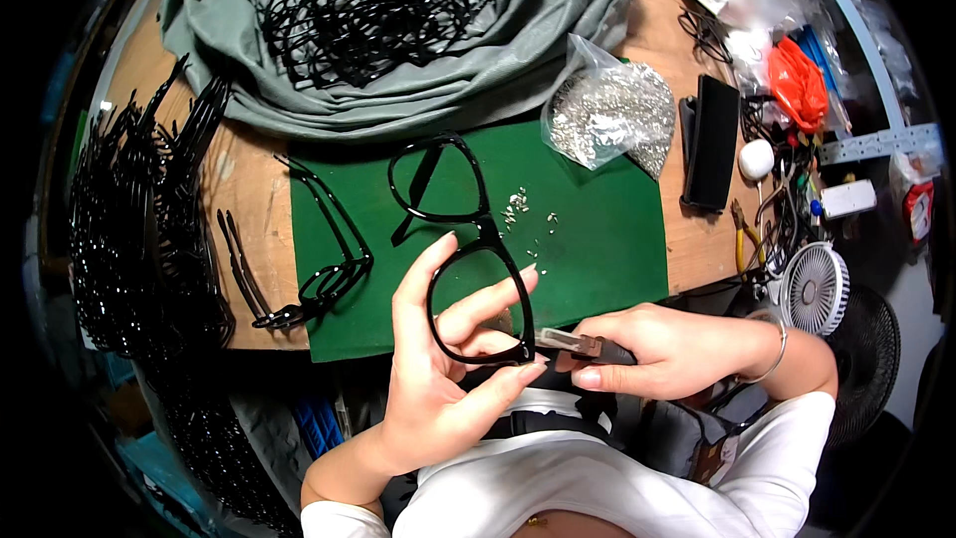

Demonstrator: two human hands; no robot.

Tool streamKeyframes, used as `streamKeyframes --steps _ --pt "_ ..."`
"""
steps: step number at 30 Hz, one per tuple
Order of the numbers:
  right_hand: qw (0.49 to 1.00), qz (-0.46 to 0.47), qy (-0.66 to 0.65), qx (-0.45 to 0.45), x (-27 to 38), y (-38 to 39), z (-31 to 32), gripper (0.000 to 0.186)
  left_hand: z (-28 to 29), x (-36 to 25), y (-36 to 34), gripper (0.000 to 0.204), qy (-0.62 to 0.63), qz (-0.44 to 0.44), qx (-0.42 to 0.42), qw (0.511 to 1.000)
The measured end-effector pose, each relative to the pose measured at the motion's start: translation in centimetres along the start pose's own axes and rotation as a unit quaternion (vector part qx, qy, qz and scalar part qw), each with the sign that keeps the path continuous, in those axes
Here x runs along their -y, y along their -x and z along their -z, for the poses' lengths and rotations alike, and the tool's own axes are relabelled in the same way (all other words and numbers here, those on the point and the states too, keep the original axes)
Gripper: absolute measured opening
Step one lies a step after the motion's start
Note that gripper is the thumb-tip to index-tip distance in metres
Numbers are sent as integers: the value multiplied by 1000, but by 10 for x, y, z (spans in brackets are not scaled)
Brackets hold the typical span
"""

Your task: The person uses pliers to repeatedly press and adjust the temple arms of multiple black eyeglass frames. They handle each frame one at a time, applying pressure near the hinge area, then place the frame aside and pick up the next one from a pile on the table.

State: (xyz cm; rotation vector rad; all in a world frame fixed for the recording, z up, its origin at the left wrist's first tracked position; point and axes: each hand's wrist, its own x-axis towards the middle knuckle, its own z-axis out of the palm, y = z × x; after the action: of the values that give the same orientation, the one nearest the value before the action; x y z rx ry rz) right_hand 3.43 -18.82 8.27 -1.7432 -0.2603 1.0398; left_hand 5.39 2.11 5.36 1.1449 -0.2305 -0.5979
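Your left hand (pixel 428 389) is holding the black frame (pixel 485 229) over the near edge of the green mat (pixel 607 249). Its thumb and fingers are gripping the lower rim; the index and middle fingers are spreading apart. Your right hand (pixel 662 349) is closing its fingers around the tool (pixel 573 342), whose tip is pointing at the frame's near corner; contact is not discernible. Loose parts (pixel 516 207) and a bag (pixel 607 125) are lying beyond; a second frame (pixel 282 318) is resting left.
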Motion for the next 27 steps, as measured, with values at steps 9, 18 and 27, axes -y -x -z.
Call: streamKeyframes --steps 9,18,27 --pt "994 -47 86 49 19 -8 12 33 0 5 0 84 -40 13 13 999" --pt "980 -7 189 -66 -1 -15 -6 32 1 6 -1 84 -17 37 13 999" --pt "994 9 94 -53 -5 -11 13 44 5 2 -4 83 -6 38 11 999"
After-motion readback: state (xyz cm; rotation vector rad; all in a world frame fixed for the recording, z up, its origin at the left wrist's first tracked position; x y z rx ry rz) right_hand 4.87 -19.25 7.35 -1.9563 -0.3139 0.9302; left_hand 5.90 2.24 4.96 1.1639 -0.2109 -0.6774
